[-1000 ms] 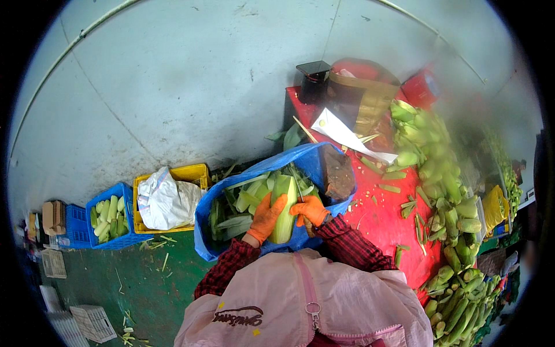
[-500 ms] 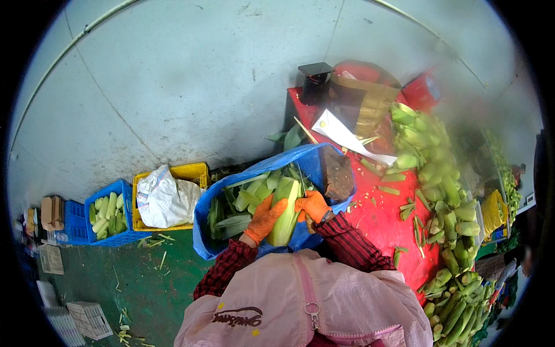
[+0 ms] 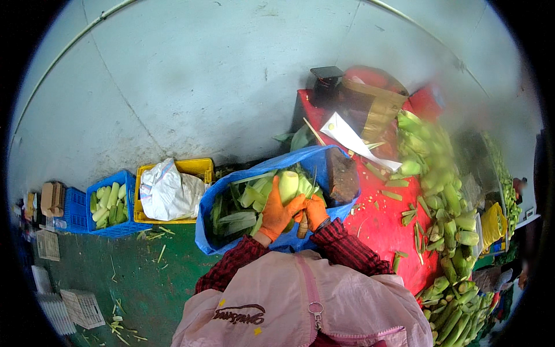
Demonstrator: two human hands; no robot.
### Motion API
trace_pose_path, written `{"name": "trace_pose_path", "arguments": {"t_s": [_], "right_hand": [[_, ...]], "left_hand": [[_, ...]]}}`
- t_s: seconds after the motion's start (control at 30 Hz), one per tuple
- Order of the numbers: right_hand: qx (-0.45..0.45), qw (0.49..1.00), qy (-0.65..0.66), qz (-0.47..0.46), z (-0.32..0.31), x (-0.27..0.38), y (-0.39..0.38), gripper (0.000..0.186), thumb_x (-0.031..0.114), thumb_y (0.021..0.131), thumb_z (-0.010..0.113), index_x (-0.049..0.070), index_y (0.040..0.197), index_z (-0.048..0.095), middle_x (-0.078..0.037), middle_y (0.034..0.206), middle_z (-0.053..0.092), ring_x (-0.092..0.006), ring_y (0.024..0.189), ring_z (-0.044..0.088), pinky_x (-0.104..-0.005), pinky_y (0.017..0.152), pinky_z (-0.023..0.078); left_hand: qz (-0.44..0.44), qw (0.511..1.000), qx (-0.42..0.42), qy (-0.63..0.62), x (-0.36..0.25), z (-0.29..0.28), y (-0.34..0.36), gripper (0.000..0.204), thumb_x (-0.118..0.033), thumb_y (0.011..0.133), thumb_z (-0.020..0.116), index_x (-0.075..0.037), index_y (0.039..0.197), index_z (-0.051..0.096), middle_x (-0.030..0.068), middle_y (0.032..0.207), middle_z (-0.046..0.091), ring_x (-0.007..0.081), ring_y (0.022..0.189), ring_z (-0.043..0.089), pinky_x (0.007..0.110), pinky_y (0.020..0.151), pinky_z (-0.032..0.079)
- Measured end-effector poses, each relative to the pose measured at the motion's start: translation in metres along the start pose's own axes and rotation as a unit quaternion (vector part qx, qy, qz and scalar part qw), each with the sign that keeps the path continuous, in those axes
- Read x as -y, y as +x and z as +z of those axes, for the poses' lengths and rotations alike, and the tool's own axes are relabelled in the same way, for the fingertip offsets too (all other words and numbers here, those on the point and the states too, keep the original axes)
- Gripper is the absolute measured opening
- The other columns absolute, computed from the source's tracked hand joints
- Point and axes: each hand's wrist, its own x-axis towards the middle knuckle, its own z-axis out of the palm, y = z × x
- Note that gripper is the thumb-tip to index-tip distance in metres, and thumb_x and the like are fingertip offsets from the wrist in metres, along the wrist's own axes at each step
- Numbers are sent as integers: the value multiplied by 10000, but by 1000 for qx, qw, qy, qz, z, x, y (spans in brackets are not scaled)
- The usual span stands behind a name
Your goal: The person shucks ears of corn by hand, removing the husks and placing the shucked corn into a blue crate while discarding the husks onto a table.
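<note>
My left hand [image 3: 280, 211], in an orange glove, is closed around an ear of corn [image 3: 287, 186] whose pale, rounded end points away from me. Close against it is my right hand [image 3: 315, 211], also gloved in orange, its fingers curled near the ear's side. A brown, handle-like piece [image 3: 303, 226] sticks out below the right hand; its other end is hidden. Both hands are over an open blue bag [image 3: 203, 228] that holds green husks [image 3: 238, 222]. What the right fingertips touch is partly hidden.
A red table [image 3: 370, 231] with husk scraps is at my right, heaped with unpeeled corn [image 3: 457, 222]. A brown block [image 3: 342, 175] sits at the bag's right edge. Leftward are a yellow crate [image 3: 202, 166] with a white sack [image 3: 169, 189] and a blue crate [image 3: 124, 230] of peeled corn.
The ear has tipped, so its long side no longer shows and its pale end does. My hands have come together, the left thumb now pointing up along the ear. The view has shifted slightly.
</note>
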Motion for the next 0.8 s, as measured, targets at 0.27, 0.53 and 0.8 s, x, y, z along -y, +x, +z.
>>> {"name": "trace_pose_path", "arguments": {"t_s": [0.27,0.53,0.8], "right_hand": [[39,999,-18,-4,27,25,-28,144,21,787,647,28,931,643,-103,710,661,-228,468,589,-324,448,492],[-54,982,148,-105,-20,23,-40,80,43,738,640,-32,763,630,-127,666,611,-236,434,537,-346,411,464],[-64,959,-256,-101,-1,75,-9,601,418,829,775,-27,1200,613,-104,852,674,-174,577,625,-288,458,481]], "left_hand": [[-144,969,10,-202,13,0,20,567,-457,885,696,-5,1212,595,102,1055,645,225,964,612,366,868,487],[-301,838,-284,-355,99,-58,64,837,-748,870,551,-3,1246,612,118,1164,649,242,1015,628,365,911,504],[-177,953,-18,-247,47,-76,57,686,-611,919,605,-14,1258,602,75,1107,663,171,975,619,345,834,508]]}}
